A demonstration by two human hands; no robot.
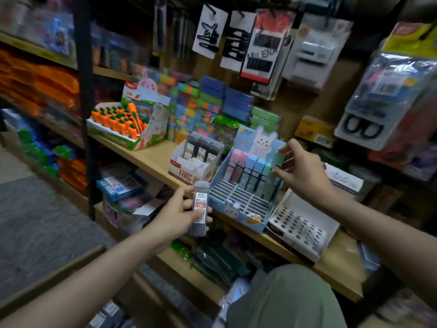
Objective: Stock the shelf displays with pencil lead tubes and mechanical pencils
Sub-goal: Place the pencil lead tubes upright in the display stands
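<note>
The grey lead tube (200, 208) reads "0.7" and "100"; a hanging hairpin card (262, 47) reads "MILENA".

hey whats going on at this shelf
A person is stocking stationery. The left hand grips a dark pencil lead tube in front of the shelf. The right hand reaches into the blue bunny display box, fingers at the pastel tubes in its back row. Its front slots are empty.

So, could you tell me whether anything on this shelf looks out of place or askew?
Nothing looks spilled or damaged. One carrot pen leans tilted across its upright neighbours in the carrot display box. The blue rabbit display has mostly bare front slots, and the perforated white tray beside it holds no pencils.
</note>
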